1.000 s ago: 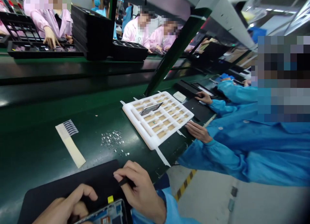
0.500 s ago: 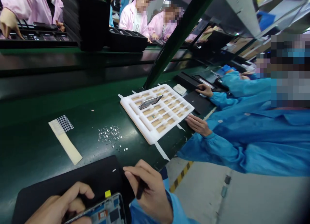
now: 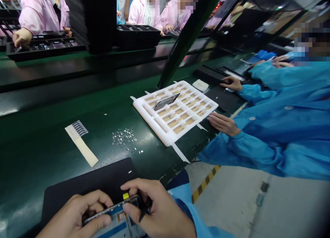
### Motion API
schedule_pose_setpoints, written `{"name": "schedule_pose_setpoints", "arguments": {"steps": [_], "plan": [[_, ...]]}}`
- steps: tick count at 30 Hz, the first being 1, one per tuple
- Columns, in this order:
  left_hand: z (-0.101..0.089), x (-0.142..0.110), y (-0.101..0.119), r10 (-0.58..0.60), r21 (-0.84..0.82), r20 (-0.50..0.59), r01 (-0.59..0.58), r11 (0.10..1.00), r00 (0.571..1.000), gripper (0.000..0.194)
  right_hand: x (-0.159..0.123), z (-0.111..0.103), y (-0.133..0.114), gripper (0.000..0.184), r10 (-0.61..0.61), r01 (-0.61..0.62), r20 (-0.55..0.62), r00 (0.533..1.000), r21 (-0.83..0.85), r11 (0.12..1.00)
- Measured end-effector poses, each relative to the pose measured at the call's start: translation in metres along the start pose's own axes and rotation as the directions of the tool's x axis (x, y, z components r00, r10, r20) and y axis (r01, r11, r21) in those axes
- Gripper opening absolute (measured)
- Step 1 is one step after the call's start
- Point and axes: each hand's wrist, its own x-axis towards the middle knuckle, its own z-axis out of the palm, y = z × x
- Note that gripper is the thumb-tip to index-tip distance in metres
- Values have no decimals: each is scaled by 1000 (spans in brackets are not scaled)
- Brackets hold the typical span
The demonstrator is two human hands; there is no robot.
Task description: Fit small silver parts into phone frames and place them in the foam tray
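At the bottom edge, my left hand [image 3: 77,215] curls round the left side of an opened phone body [image 3: 117,220] with blue and white parts inside. My right hand [image 3: 157,214] is closed on thin black tweezers [image 3: 143,210], with its fingertips resting on the phone's top right corner beside a small yellow tab [image 3: 125,195]. The phone lies over a black mat [image 3: 87,184]. A scatter of tiny silver parts [image 3: 124,138] lies on the green bench [image 3: 46,135] just beyond the mat.
A white foam tray [image 3: 175,111] with several pockets holds a phone part [image 3: 166,101]. A co-worker in a blue coat rests a hand [image 3: 223,124] beside it. A barcode strip [image 3: 81,143] lies left. Black trays [image 3: 43,47] and pink-coated workers line the far side. A green post [image 3: 185,42] slants up.
The phone body has come further up into view. My right hand has moved left onto its top corner, and my left hand has closed in on its side.
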Motion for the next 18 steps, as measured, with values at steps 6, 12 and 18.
{"name": "schedule_pose_setpoints", "arguments": {"steps": [6,12,18], "plan": [[1,-3,-3,-19,-66,-35,16,998,999,49,-3,-1,0,17,-167,165,-38,985,-45,985],[3,-8,-5,-10,15,-94,11,1000,995,47,-6,1,3,10,-336,324,5,942,-279,904],[10,-7,-22,210,254,-240,-147,956,948,29,-12,6,7,15,-368,339,-13,930,-357,870]]}}
